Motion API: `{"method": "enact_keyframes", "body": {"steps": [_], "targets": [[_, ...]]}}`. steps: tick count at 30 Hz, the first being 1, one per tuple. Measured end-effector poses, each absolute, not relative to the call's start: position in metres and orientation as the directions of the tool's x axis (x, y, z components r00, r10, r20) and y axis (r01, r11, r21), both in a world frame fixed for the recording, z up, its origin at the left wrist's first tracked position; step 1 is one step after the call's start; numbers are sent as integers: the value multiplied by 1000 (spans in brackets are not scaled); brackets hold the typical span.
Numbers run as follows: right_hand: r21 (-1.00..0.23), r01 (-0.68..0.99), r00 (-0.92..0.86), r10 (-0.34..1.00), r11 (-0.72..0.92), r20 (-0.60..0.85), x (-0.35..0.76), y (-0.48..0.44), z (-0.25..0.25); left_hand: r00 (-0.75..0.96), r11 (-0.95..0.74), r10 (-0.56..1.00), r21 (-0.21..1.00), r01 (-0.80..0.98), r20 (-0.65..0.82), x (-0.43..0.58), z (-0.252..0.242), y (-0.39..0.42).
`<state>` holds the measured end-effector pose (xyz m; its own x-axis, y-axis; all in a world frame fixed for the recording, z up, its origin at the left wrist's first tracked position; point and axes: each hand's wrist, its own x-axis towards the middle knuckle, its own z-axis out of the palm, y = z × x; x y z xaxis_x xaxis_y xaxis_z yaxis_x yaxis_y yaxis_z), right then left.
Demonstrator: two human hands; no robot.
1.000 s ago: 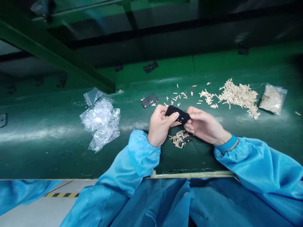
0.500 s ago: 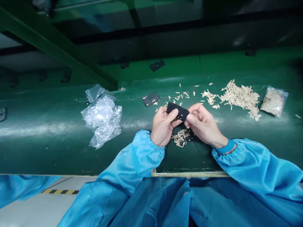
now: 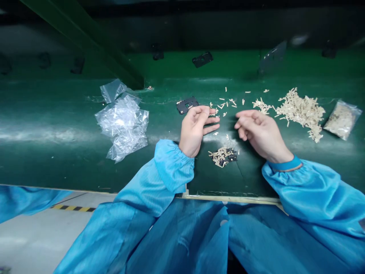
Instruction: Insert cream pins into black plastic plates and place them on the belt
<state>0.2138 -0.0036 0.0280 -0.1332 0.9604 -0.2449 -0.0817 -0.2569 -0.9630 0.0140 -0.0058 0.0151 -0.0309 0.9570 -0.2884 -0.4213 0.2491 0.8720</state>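
My left hand [image 3: 195, 127] is empty, its fingers stretched out and apart, just in front of a flat black plastic part [image 3: 186, 104] with cut-outs. To the right, my right hand [image 3: 261, 133] hovers over the mat, fingers loosely bent and apart with nothing visible in them. A blurred dark plate [image 3: 272, 58] shows beyond it at the back. Below and between the hands lies a small heap of beige strips and black bits [image 3: 224, 156]. Loose beige strips [image 3: 222, 105] are scattered just beyond the hands.
Clear plastic bags [image 3: 122, 121] lie at left. A large pile of beige strips [image 3: 302, 112] and a filled clear bag [image 3: 343, 120] sit at right. More black parts [image 3: 202, 59] lie along the back. A green post [image 3: 114, 64] rises at back left.
Both hands held a black plastic part; they have let go of it and moved apart. A blurred dark plate now appears at the back right. The view has shifted slightly.
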Motion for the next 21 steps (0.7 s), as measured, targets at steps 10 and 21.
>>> {"method": "enact_keyframes", "body": {"steps": [10,21], "targets": [[-690,675,-557,794,261,-245,220,-22,38,-12,251,960,882,-399,-279,14,17,-7],[-925,365,-577,754,-106,-314,229,-14,39,243,333,924,932,-139,-294,12,18,-9]]}}
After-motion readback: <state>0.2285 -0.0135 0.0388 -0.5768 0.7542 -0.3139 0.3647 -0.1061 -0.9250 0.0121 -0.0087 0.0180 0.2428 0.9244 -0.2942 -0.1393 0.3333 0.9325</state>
